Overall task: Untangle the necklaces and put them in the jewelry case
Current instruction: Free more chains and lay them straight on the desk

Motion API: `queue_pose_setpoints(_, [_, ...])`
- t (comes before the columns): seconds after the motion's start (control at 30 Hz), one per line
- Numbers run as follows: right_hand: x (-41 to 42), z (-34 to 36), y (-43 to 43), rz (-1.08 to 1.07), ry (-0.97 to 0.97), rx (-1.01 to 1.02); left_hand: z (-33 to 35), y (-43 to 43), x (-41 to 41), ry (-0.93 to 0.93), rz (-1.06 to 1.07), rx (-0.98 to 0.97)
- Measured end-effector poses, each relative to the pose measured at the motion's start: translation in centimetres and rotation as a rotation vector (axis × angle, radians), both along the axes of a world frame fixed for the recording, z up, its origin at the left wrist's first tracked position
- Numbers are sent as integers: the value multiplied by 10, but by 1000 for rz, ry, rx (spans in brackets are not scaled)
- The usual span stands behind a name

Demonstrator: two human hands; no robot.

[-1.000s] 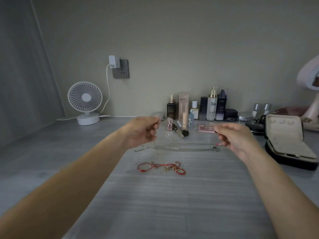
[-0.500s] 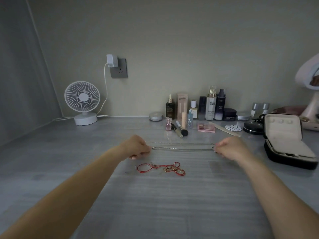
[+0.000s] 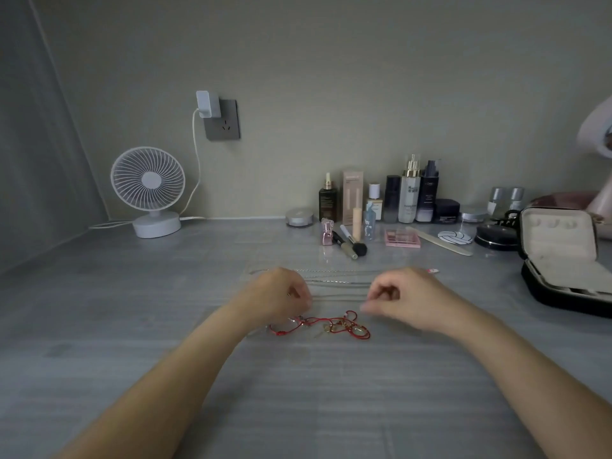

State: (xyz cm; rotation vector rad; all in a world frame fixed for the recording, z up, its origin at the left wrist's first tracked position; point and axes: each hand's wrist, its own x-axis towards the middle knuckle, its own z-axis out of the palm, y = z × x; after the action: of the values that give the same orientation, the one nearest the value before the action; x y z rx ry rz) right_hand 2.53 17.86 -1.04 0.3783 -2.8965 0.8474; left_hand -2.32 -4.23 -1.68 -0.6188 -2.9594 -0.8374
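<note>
The tangle I am working on is a red cord necklace (image 3: 318,321), knotted up in loops with small gold charms caught in it. It lies on the table (image 3: 298,392) just in front of my two hands. Beyond it, thin silver chains (image 3: 337,282) are stretched out in near-straight lines across the surface, running between and behind my hands.

My left hand (image 3: 280,299) is curled down over the left end of the red cord. My right hand (image 3: 410,298) is curled too, its fingertips (image 3: 366,308) blurred just above the cord's right side. I cannot tell whether either hand is actually pinching anything.

The jewelry case (image 3: 556,233) stands open at the far right, well apart from the necklaces, black outside and pale inside, with its lid propped upright.

The table is grey with a streaked grain. Along the back wall there is a row of cosmetic bottles (image 3: 409,193), with a makeup brush (image 3: 354,243), a pink palette (image 3: 402,238) and a nail file (image 3: 440,241) lying in front of them. To the left a small white fan (image 3: 149,183) stands by the wall, and above it a white charger (image 3: 207,104) is plugged into a grey socket (image 3: 222,119). The light is dim.
</note>
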Motion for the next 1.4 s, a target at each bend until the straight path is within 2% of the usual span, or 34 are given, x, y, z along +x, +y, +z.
queue_pose_setpoints(0.13, [2, -10, -25, 115, -74, 113, -3, -14, -2, 43, 66, -21])
queue_pose_setpoints(0.3, [-3, -12, -22, 38, -2, 239, 1, -38, -7, 47, 162, -160])
queue_pose_setpoints(0.47, [-5, -15, -14, 16, -20, 142, 10, -48, -1, -86, 65, -185])
queue_pose_setpoints(0.6, [-5, -13, -14, 18, 11, 40, 5, -43, 3, -101, 59, -239])
queue_pose_setpoints(0.7, [-5, -12, -13, 8, 20, 46, 2, -36, 7, -56, 140, -278])
queue_pose_setpoints(0.8, [-5, -13, -12, 11, 27, 75, -2, -28, 9, -5, 120, -257])
queue_pose_setpoints(0.97, [-6, -14, -11, 81, -50, 156, -2, -27, 6, -81, 111, -344])
queue_pose_setpoints(1.07, [-4, -7, -4, 85, -129, 171, 1, -33, 5, -96, 78, -297])
queue_pose_setpoints(1.17, [1, 0, 3, 124, -298, 107, 9, -37, 7, -66, 69, -205])
queue_pose_setpoints(1.3, [5, 7, 12, 153, -426, 149, 2, -28, 7, -7, 15, -56])
queue_pose_setpoints(1.4, [7, 12, 10, 155, -403, 70, -12, -14, 10, 15, -40, -50])
